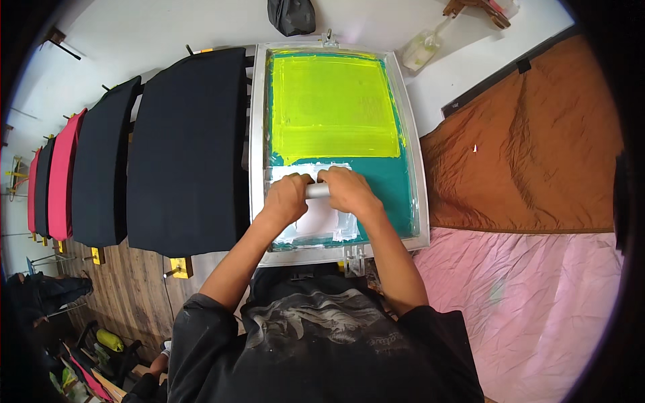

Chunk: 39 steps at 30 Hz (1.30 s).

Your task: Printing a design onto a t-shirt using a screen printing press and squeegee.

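While dark cloth boards [188, 154] and a reddish-pink one [66, 174] line up on the left, here's the pale metal frame [257, 134], and the left hand [287, 199] is curled over the left part of a pale bar [318, 191]! It looks like a spreading stroke in hand, judging by the two-handed hold. The bar lies crosswise inside the frame, over the white patch [319, 225] and below the bright yellow-green area [336, 101], with a short stretch showing between the fists. Over to the right hand [347, 190], grasping the other part, level with its partner. The next move probably calls for even pressure from both sides and a straight bar. Whether its lower edge touches the surface, nobody can tell from here. Farther right, a wrinkled brown sheet [537, 154] lies beyond the frame.
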Each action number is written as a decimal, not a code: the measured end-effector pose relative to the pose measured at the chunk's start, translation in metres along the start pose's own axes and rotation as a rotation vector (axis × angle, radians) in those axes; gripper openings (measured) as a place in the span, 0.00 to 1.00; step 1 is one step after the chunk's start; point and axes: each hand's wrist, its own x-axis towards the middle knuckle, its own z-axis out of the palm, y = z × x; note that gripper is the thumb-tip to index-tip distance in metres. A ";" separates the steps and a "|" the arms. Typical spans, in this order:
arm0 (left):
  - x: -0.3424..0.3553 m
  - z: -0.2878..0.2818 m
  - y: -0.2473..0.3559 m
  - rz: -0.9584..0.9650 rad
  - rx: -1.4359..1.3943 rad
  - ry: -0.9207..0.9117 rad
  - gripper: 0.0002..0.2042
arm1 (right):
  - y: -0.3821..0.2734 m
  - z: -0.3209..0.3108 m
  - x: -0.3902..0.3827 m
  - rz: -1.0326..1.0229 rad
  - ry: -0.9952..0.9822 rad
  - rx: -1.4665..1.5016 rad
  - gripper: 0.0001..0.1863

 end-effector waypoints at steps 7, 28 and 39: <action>-0.074 0.021 0.024 0.000 -0.082 -0.023 0.15 | -0.009 0.041 -0.072 -0.066 0.054 0.074 0.23; -0.095 0.024 0.026 0.004 -0.103 0.003 0.17 | -0.011 0.056 -0.085 -0.106 0.038 0.146 0.27; -0.004 -0.001 -0.005 0.051 -0.085 0.037 0.14 | -0.001 0.011 -0.008 -0.029 0.107 0.057 0.20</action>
